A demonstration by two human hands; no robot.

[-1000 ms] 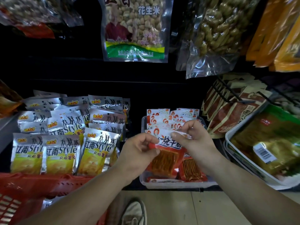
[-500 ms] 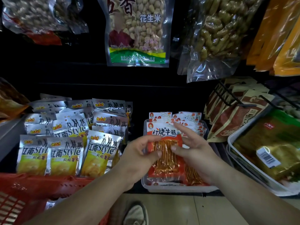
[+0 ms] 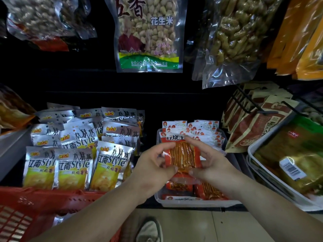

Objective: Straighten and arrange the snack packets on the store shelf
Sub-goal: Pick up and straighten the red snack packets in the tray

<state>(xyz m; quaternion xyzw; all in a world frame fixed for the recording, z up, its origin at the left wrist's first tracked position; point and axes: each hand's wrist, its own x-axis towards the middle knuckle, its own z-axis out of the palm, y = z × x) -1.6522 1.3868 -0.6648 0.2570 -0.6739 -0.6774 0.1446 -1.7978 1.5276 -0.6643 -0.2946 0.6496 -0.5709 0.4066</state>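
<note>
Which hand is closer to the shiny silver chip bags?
Left. The left hand sits just right of the silver chip bags, gripping the red packet by its left edge; the right hand grips the packet's other side, farther from them.

A: Logging legible print. The hanging peanut bag (image 3: 148,35) is showing a large red "香" and, in white, "花生米".

B: Noted. The silver-and-yellow chip packets (image 3: 74,165) are reading "江南Style", with "风格薯片" printed underneath.

A: The red packet (image 3: 182,156) is showing only "烧" on its white top strip; the rest is blurring out.

B: The gold-green pack (image 3: 279,154) is carrying a barcode label (image 3: 291,169); its digits are coming out too small to read.
</note>
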